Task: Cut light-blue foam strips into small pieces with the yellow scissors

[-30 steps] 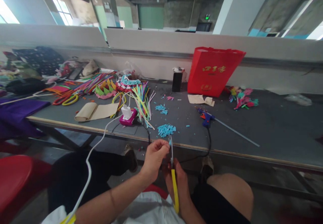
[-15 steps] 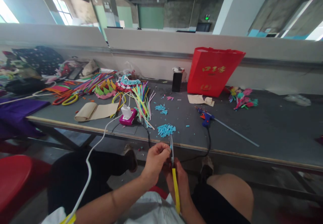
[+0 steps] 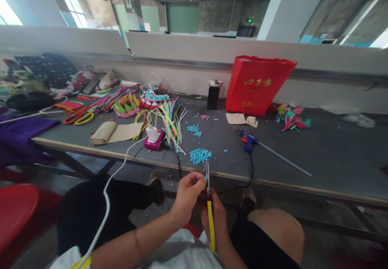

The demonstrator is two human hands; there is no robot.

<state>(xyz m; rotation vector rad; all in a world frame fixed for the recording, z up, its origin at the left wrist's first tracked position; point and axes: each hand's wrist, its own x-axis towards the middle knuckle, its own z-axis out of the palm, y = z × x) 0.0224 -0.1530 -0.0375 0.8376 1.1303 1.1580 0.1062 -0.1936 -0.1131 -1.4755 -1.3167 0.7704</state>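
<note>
My right hand is wrapped round a pair of scissors with a yellow handle. The blades point forward past the table edge. Just left of the blades, my left hand is closed in a pinch on a small blue piece, only partly visible at the fingertips. In front of the blade tips lies a heap of short blue pieces on the dark table. A smaller scatter of blue pieces lies behind it.
A glue gun with a long stick lies at right, its cord over the edge. Behind stand a red bag and a bottle. Left are a pink power socket, coloured stems and a paper roll.
The view has shifted very slightly. Both hands keep nearly the same pose, with the scissor blades seeming slightly further apart.
</note>
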